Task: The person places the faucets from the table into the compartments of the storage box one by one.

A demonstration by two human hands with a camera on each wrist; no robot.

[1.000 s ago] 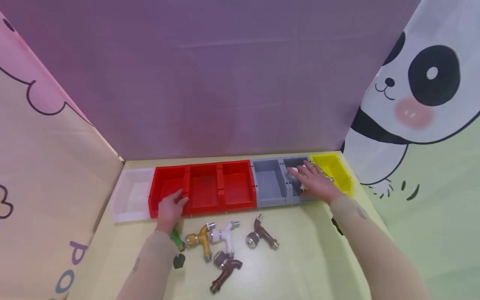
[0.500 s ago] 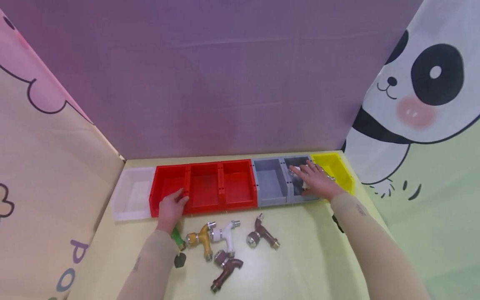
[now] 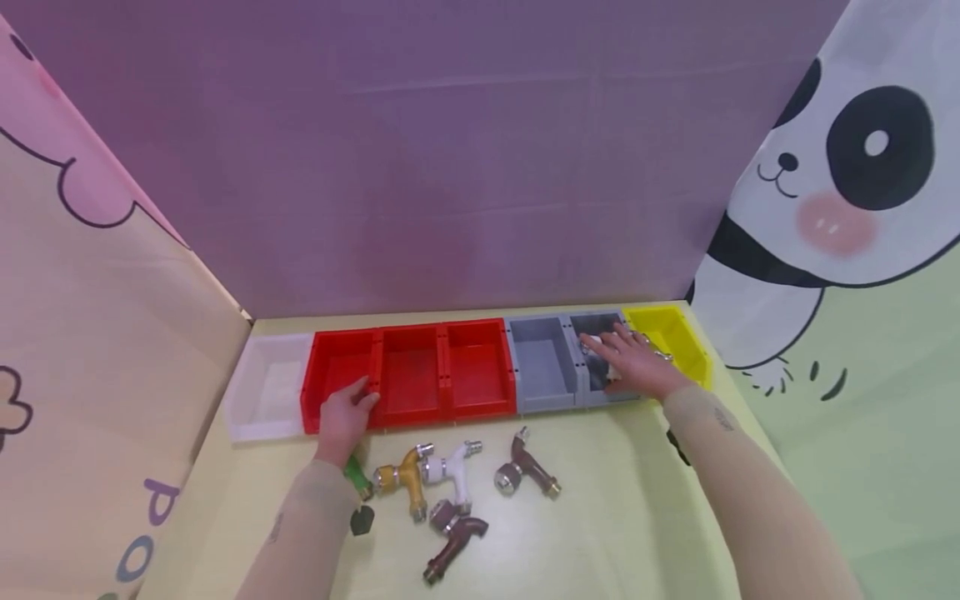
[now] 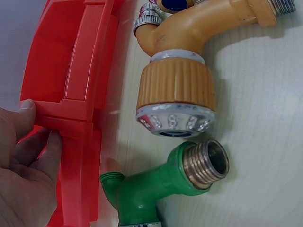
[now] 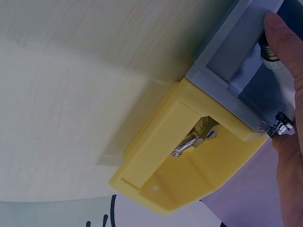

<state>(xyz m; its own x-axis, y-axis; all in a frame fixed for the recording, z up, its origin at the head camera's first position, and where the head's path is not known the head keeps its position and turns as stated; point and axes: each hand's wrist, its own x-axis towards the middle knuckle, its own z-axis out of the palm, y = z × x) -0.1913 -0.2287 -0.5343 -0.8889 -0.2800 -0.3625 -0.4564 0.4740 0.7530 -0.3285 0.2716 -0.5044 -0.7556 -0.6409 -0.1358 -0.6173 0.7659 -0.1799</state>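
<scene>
My left hand (image 3: 347, 417) pinches the front edge where two red bins meet. In the left wrist view its thumb (image 4: 27, 105) lies on the rim of one red bin (image 4: 51, 52) and the fingers sit in the neighbouring one. A green tap (image 4: 142, 191) lies just beside this hand, near a yellow-brown tap (image 4: 177, 78). On the right, my right hand (image 3: 632, 360) reaches into the grey bin (image 3: 596, 321) and holds a white tap (image 5: 284, 82) with a threaded brass end; the hand hides much of it. The thumb (image 5: 279, 35) lies along the tap.
On the table lie another white tap (image 3: 453, 472) and two dark brown taps (image 3: 528, 467). The bin row also has a white bin (image 3: 266, 387), a second grey bin (image 3: 542, 362) and a yellow bin (image 3: 678, 346) with a chrome tap (image 5: 196, 137) inside. A purple cloth (image 3: 450, 167) hangs behind.
</scene>
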